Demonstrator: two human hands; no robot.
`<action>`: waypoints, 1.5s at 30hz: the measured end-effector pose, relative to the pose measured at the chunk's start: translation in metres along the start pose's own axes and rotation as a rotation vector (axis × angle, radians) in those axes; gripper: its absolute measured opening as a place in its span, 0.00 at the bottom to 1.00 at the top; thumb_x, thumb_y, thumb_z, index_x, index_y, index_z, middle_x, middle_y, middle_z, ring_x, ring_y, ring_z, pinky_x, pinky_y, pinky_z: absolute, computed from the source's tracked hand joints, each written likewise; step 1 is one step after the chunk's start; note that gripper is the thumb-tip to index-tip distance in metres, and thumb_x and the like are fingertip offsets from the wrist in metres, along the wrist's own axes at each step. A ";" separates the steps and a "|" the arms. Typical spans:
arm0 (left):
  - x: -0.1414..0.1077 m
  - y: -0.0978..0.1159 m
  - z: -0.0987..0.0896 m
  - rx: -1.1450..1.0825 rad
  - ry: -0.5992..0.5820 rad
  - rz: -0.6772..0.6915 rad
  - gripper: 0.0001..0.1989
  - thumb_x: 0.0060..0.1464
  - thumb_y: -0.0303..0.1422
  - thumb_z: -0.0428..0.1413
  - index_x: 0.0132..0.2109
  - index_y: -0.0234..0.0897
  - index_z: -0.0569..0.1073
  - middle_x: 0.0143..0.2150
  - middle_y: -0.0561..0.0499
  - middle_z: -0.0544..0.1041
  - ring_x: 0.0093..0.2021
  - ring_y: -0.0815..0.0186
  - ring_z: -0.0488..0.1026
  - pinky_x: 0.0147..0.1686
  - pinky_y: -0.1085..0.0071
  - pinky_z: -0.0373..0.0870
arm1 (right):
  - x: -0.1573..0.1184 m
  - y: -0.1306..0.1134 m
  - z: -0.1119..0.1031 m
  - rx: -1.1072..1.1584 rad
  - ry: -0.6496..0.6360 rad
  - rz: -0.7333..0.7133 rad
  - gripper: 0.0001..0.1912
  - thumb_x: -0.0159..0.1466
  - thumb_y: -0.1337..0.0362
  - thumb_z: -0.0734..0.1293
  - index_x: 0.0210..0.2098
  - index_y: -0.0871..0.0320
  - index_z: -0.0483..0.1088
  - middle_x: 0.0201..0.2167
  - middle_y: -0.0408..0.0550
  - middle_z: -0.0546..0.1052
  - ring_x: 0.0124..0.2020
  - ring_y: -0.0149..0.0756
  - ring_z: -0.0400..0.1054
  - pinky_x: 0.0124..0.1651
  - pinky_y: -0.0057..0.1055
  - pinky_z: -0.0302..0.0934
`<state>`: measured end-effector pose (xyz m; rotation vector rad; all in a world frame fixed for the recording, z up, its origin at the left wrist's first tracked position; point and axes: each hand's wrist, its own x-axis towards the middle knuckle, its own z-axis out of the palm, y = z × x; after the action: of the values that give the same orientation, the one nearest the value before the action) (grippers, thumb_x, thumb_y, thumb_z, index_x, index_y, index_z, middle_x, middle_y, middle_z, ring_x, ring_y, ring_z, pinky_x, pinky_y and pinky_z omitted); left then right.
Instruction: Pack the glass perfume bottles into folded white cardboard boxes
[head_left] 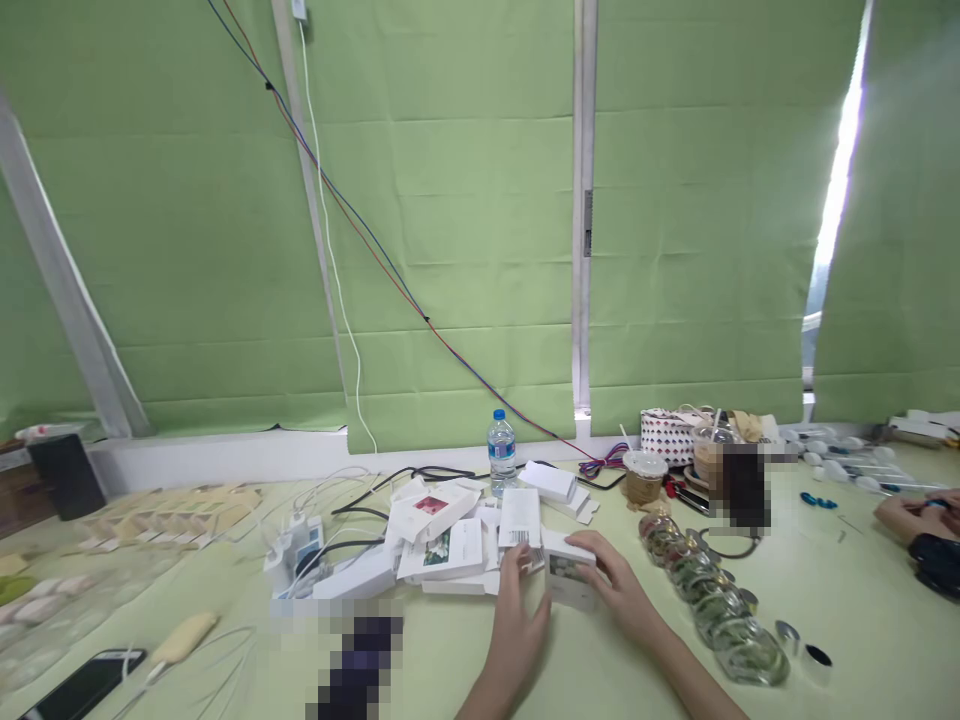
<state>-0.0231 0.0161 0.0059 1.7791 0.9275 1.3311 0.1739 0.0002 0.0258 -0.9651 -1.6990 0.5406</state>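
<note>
While my right hand (616, 582) pinches a white box (564, 562), my left hand (520, 612), fingers apart, touches the barcoded box (519, 514) alongside.

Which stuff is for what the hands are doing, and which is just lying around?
Looks like part of the job:
white box in the right hand
pile of boxes
maybe the glass jars

Probably just lying about:
water bottle
phone
drink cup

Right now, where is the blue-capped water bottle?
In the head view, the water bottle stands slightly right of the middle, just behind the pile of white boxes and left of the drink cups.
</note>
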 end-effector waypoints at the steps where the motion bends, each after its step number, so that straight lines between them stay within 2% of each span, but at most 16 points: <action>1: 0.001 -0.004 0.001 -0.026 -0.026 -0.047 0.32 0.51 0.27 0.55 0.62 0.42 0.57 0.62 0.44 0.64 0.60 0.56 0.64 0.60 0.57 0.60 | 0.001 0.002 0.000 0.009 0.014 0.006 0.16 0.67 0.55 0.59 0.50 0.51 0.70 0.51 0.52 0.70 0.55 0.43 0.63 0.57 0.39 0.59; 5: 0.000 -0.009 0.001 -0.021 -0.279 -0.138 0.44 0.44 0.23 0.56 0.68 0.41 0.49 0.65 0.44 0.62 0.63 0.57 0.61 0.63 0.59 0.56 | 0.000 0.009 0.004 -0.005 0.095 0.017 0.15 0.67 0.57 0.57 0.47 0.50 0.72 0.50 0.50 0.68 0.55 0.43 0.63 0.55 0.37 0.61; 8: -0.003 -0.007 -0.002 0.116 -0.354 -0.119 0.46 0.44 0.22 0.56 0.68 0.39 0.48 0.69 0.46 0.54 0.67 0.55 0.52 0.66 0.58 0.47 | -0.005 0.013 0.006 -0.064 0.093 0.029 0.16 0.66 0.63 0.57 0.50 0.50 0.69 0.49 0.50 0.67 0.54 0.41 0.63 0.55 0.37 0.61; 12: -0.007 -0.004 -0.004 0.206 -0.409 -0.091 0.47 0.45 0.23 0.55 0.69 0.39 0.43 0.71 0.47 0.50 0.69 0.55 0.48 0.67 0.57 0.45 | -0.013 0.023 0.007 -0.208 -0.025 0.109 0.33 0.56 0.74 0.59 0.60 0.50 0.56 0.52 0.49 0.66 0.51 0.37 0.66 0.54 0.36 0.62; 14: -0.008 -0.003 -0.003 0.240 -0.421 -0.072 0.45 0.45 0.23 0.54 0.69 0.39 0.46 0.70 0.46 0.52 0.69 0.56 0.49 0.67 0.57 0.46 | -0.013 0.030 0.005 -0.314 -0.002 0.127 0.36 0.54 0.77 0.57 0.61 0.49 0.54 0.51 0.48 0.66 0.48 0.36 0.68 0.51 0.34 0.64; 16: -0.008 -0.001 -0.002 0.280 -0.425 -0.041 0.40 0.46 0.23 0.54 0.67 0.37 0.53 0.68 0.43 0.56 0.67 0.55 0.52 0.66 0.56 0.48 | -0.010 0.039 0.003 -0.451 0.094 0.117 0.35 0.56 0.77 0.55 0.61 0.47 0.54 0.51 0.48 0.65 0.45 0.35 0.70 0.47 0.32 0.66; 19: -0.009 0.006 0.000 0.319 -0.414 0.023 0.32 0.46 0.21 0.52 0.60 0.37 0.63 0.63 0.42 0.63 0.63 0.55 0.59 0.64 0.56 0.54 | -0.001 0.052 -0.002 -0.603 0.233 0.104 0.32 0.59 0.76 0.53 0.61 0.48 0.55 0.53 0.51 0.62 0.42 0.36 0.71 0.42 0.32 0.68; 22: -0.010 0.014 0.000 0.334 -0.376 0.099 0.25 0.46 0.19 0.50 0.53 0.38 0.69 0.56 0.42 0.67 0.58 0.57 0.65 0.60 0.59 0.60 | 0.008 0.060 -0.008 -0.676 0.306 0.113 0.30 0.61 0.75 0.53 0.60 0.49 0.58 0.53 0.54 0.60 0.43 0.40 0.70 0.39 0.34 0.68; 25: -0.014 0.020 0.000 0.361 -0.346 0.171 0.18 0.48 0.19 0.49 0.46 0.38 0.71 0.51 0.42 0.69 0.54 0.58 0.68 0.56 0.61 0.65 | 0.012 0.060 -0.007 -0.765 0.387 0.110 0.28 0.62 0.73 0.54 0.60 0.48 0.60 0.53 0.55 0.61 0.49 0.47 0.67 0.45 0.43 0.65; 27: -0.017 0.020 -0.001 0.392 -0.338 0.240 0.16 0.50 0.20 0.49 0.44 0.39 0.71 0.51 0.42 0.69 0.52 0.58 0.69 0.54 0.61 0.66 | 0.011 0.057 -0.001 -0.817 0.447 0.098 0.27 0.63 0.73 0.54 0.59 0.49 0.61 0.55 0.57 0.60 0.55 0.53 0.60 0.52 0.53 0.58; 29: -0.021 0.018 -0.001 0.433 -0.348 0.338 0.15 0.51 0.20 0.49 0.44 0.39 0.71 0.50 0.41 0.70 0.51 0.57 0.69 0.52 0.60 0.67 | 0.011 0.052 0.009 -0.893 0.454 0.000 0.26 0.65 0.73 0.53 0.59 0.51 0.62 0.57 0.60 0.60 0.59 0.55 0.55 0.56 0.57 0.51; 33: -0.021 0.016 0.001 0.427 -0.350 0.513 0.15 0.49 0.20 0.50 0.43 0.39 0.70 0.47 0.41 0.71 0.47 0.56 0.70 0.47 0.60 0.70 | 0.014 0.041 0.038 -1.004 0.302 -0.269 0.24 0.65 0.70 0.57 0.59 0.50 0.64 0.54 0.56 0.66 0.57 0.49 0.59 0.55 0.47 0.56; 36: -0.018 0.020 0.001 0.354 -0.281 0.485 0.13 0.51 0.20 0.48 0.40 0.39 0.70 0.44 0.43 0.70 0.46 0.58 0.69 0.48 0.62 0.69 | 0.022 0.037 0.060 -1.002 0.193 -0.255 0.25 0.63 0.67 0.61 0.60 0.52 0.63 0.57 0.56 0.67 0.55 0.49 0.62 0.52 0.44 0.59; 39: -0.017 0.023 -0.001 0.328 -0.247 0.409 0.12 0.53 0.21 0.47 0.39 0.39 0.70 0.41 0.44 0.70 0.45 0.59 0.69 0.48 0.62 0.68 | 0.035 0.036 0.075 -0.979 0.158 -0.217 0.24 0.62 0.67 0.62 0.58 0.50 0.66 0.57 0.56 0.70 0.53 0.51 0.65 0.50 0.46 0.61; 42: -0.018 0.019 -0.002 0.363 -0.308 0.305 0.12 0.50 0.21 0.48 0.39 0.39 0.71 0.41 0.44 0.71 0.43 0.59 0.69 0.45 0.64 0.68 | 0.046 0.032 0.078 -0.929 0.167 -0.193 0.20 0.62 0.70 0.61 0.51 0.50 0.72 0.53 0.54 0.74 0.51 0.50 0.68 0.50 0.46 0.60; 45: -0.019 0.010 0.000 0.420 -0.394 0.189 0.12 0.45 0.21 0.52 0.36 0.40 0.72 0.39 0.45 0.73 0.42 0.57 0.69 0.43 0.62 0.67 | 0.051 0.023 0.068 -0.854 0.195 -0.171 0.17 0.64 0.71 0.59 0.46 0.52 0.74 0.47 0.52 0.78 0.48 0.46 0.70 0.50 0.42 0.62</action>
<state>-0.0258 -0.0049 0.0057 2.3935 0.8739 0.8776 0.1119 0.0623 0.0149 -1.3828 -1.8216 -0.4342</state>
